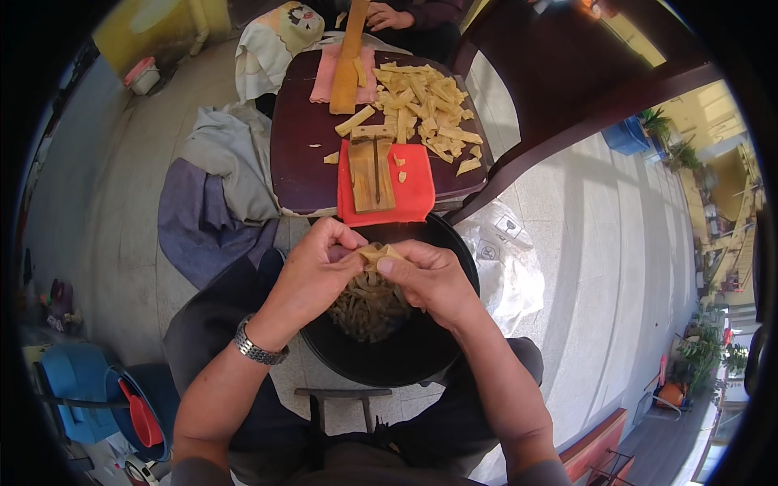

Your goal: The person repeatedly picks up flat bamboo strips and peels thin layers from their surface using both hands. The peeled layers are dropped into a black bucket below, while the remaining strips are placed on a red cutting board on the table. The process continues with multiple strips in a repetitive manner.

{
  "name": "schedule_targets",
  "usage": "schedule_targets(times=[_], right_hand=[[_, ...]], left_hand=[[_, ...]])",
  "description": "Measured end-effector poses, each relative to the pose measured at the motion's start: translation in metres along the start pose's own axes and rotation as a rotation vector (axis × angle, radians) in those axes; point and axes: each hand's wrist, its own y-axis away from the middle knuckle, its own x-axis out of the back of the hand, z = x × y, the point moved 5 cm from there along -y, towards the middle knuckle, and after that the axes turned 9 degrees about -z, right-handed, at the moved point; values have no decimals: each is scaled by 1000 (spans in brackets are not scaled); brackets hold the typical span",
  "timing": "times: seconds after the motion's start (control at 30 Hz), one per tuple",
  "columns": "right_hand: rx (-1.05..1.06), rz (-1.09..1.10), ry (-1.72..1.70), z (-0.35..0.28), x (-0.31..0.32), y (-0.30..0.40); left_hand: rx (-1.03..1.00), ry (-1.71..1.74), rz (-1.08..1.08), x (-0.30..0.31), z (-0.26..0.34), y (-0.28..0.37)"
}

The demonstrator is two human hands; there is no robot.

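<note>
Over a round black tub (pixel 425 355), my left hand (pixel 319 264) and my right hand (pixel 433 278) pinch one pale yellow, folded strip (pixel 375 254) between thumbs and fingers. The hands almost meet; part of the strip is hidden behind the fingertips. Below them, a heap of thin brownish shreds (pixel 368 313) lies in the tub. Just beyond, a small wooden board (pixel 364 176) with a dark lengthwise slot or blade rests on a folded red cloth (pixel 416 182). A pile of pale yellow strips (pixel 422 97) covers the far right of the dark chair seat (pixel 298 133).
Across the seat, another person's hand (pixel 390 17) is near a long wooden board (pixel 344 85) lying on a pink cloth (pixel 325 70). A chair backrest (pixel 571 133) rises at right. White plastic sacking (pixel 510 267) lies beside the tub; blue containers (pixel 79 376) stand lower left.
</note>
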Motion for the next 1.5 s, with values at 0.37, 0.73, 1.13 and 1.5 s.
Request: schedule_targets(times=[0.37,0.73,1.13,1.5], right_hand=[[79,-203,-531,3,-11,2],[150,-154,-188,5,-8,0],[89,46,263,2,22,1],[818,122,1038,-25,-16,10]], left_hand=[[11,-60,31,-1,19,9],[-35,-128,15,-4,27,14],[-27,-267,61,27,28,10],[114,-4,-222,13,30,4]])
